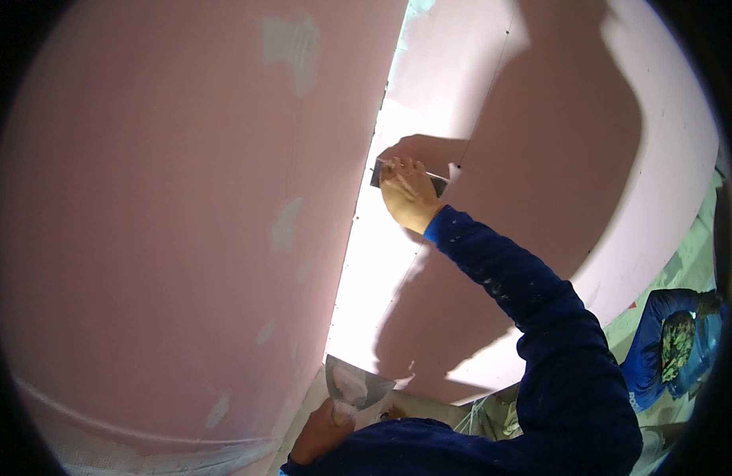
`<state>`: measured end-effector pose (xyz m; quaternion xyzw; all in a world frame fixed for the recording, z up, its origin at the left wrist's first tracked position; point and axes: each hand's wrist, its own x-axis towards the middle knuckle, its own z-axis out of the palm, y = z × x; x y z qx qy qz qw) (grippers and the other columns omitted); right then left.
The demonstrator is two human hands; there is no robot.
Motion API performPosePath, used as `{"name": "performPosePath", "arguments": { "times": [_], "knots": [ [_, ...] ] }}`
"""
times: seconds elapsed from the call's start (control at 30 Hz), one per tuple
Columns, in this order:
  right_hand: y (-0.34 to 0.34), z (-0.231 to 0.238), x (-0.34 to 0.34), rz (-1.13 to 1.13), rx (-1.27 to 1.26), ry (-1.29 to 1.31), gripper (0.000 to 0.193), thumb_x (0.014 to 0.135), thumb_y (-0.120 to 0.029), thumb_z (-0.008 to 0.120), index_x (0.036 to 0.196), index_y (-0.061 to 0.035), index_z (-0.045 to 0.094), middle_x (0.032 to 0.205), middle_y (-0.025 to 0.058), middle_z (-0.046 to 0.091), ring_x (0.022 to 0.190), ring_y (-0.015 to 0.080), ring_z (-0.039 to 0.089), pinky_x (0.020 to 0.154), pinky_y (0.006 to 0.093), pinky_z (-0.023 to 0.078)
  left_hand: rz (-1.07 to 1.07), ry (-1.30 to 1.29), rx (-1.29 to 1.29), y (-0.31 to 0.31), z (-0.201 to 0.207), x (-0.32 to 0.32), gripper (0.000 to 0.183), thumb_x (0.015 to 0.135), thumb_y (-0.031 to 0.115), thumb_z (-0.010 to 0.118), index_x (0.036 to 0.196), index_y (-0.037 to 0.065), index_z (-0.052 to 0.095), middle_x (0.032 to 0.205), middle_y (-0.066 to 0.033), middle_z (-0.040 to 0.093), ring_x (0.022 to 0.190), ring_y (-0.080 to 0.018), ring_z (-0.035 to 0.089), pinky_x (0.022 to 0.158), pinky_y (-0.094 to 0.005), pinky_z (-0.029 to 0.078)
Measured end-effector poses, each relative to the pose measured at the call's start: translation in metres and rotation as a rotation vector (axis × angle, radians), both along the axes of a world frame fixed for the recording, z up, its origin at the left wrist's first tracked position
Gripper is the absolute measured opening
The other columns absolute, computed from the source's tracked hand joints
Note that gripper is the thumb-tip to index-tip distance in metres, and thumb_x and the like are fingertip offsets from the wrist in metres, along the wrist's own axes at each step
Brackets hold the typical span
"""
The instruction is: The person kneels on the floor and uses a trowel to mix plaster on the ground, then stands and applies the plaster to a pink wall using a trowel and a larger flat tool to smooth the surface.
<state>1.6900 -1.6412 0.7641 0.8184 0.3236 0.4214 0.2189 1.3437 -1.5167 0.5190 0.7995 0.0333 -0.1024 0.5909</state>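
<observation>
Inside corner seam joins a smooth pink left-hand board & a brightly lit pink right-hand board. Just right of the seam, the bare R hand grasps a dark, narrow, flat metal blade, prob. spreading the fingers to press it evenly. Blade lies under those fingers, its ends showing either side; thumb hidden. By the seam's lower end, the bare L hand is closed on the base of a wide, grey metal spreader, w/ pale paste above the fingers; perhaps tilted up to keep paste handy. Exact finger wrap can't be told. Far right of seam: another person in blue.
</observation>
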Motion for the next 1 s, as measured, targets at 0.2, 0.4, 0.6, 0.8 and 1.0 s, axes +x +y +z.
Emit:
{"name": "performPosePath", "arguments": {
  "times": [0.2,0.4,0.6,0.8,1.0],
  "knots": [
    [-0.006,0.089,0.010,0.025,0.117,-0.093,0.029,0.087,-0.008,0.053,0.109,0.0068,0.063,0.106,0.0254,0.063,0.100,0.0368,0.061,0.087,0.0481,0.050,0.053,0.069,0.032,0.002,-0.002,-0.002,0.059,0.078,0.036,0.070,0.120,-0.003,0.054,0.106,-0.0264,0.067,0.100,-0.0395,0.066,0.089,-0.0442,0.051],
    [0.014,0.047,0.008,-0.078,0.126,-0.083,0.031,0.086,-0.011,0.056,0.110,0.0057,0.064,0.113,0.0213,0.062,0.106,0.0367,0.059,0.091,0.0489,0.047,0.009,0.048,-0.043,0.007,0.002,-0.001,0.059,0.078,0.036,0.070,0.120,-0.003,0.054,0.107,-0.0263,0.067,0.101,-0.0388,0.066,0.090,-0.0443,0.050],
    [-0.010,0.061,-0.008,0.075,-0.078,-0.083,0.033,0.089,-0.018,0.056,0.117,-0.0040,0.065,0.120,0.0130,0.063,0.117,0.0308,0.055,0.097,0.0497,0.043,0.007,0.148,0.014,0.008,0.003,0.000,0.061,0.079,0.034,0.070,0.125,-0.001,0.053,0.113,-0.0230,0.066,0.105,-0.0353,0.065,0.093,-0.0436,0.049],
    [-0.061,0.150,0.018,0.344,-0.366,-0.345,0.034,0.093,-0.019,0.051,0.121,-0.0249,0.069,0.127,0.0027,0.063,0.129,0.0219,0.049,0.116,0.0519,0.025,0.069,0.144,0.030,0.008,-0.004,0.000,0.061,0.079,0.033,0.072,0.127,0.000,0.053,0.109,-0.0198,0.068,0.098,-0.0327,0.067,0.088,-0.0418,0.052],
    [-0.063,0.161,0.044,0.323,-0.452,-0.384,0.045,0.093,-0.016,0.051,0.133,-0.0352,0.059,0.135,0.0004,0.059,0.128,0.0213,0.049,0.116,0.0488,0.027,0.113,0.180,-0.068,-0.001,0.006,-0.001,0.059,0.079,0.032,0.073,0.125,0.001,0.053,0.098,-0.0165,0.069,0.077,-0.0268,0.069,0.075,-0.0383,0.055]
  ]
}}
